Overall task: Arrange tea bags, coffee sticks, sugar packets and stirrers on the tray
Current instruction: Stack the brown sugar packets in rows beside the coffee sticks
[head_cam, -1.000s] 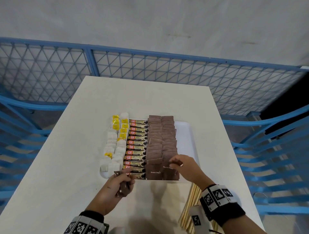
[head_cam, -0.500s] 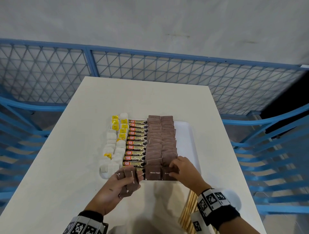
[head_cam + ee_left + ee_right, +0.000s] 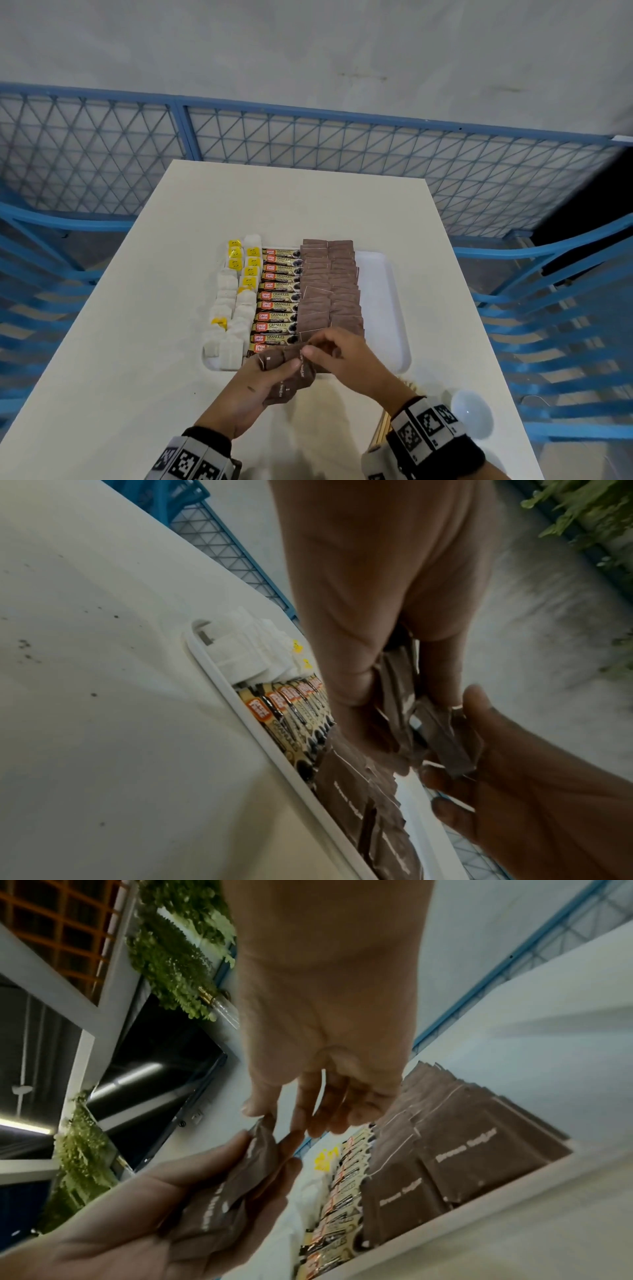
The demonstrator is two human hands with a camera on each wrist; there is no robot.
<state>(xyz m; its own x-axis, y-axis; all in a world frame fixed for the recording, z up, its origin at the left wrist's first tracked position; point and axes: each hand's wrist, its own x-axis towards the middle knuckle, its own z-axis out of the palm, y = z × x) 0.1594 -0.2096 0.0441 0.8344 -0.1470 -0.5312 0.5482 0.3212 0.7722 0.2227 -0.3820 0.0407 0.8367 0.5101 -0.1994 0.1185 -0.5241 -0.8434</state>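
Note:
A white tray [image 3: 383, 308] holds rows of white tea bags [image 3: 229, 308], coffee sticks [image 3: 277, 305] and brown sugar packets [image 3: 329, 291]. At the tray's front edge my left hand [image 3: 287, 373] grips a fanned bundle of brown sugar packets [image 3: 294, 377]. My right hand [image 3: 308, 347] meets it from the right, and its thumb and forefinger pinch the top packet [image 3: 263, 1139] of that bundle. The left wrist view shows the bundle [image 3: 400, 696] between my curled fingers. Wooden stirrers [image 3: 383, 428] lie on the table, partly hidden under my right wrist.
The right strip of the tray is bare white. A round white lid-like object [image 3: 471, 413] sits near the table's right front edge. Blue mesh fencing [image 3: 308, 144] runs behind the white table [image 3: 137, 342], and blue railings [image 3: 548, 308] flank both sides.
My right hand left the front sugar row on the tray and moved left onto the bundle. My left hand rose toward the tray's front edge with the packets.

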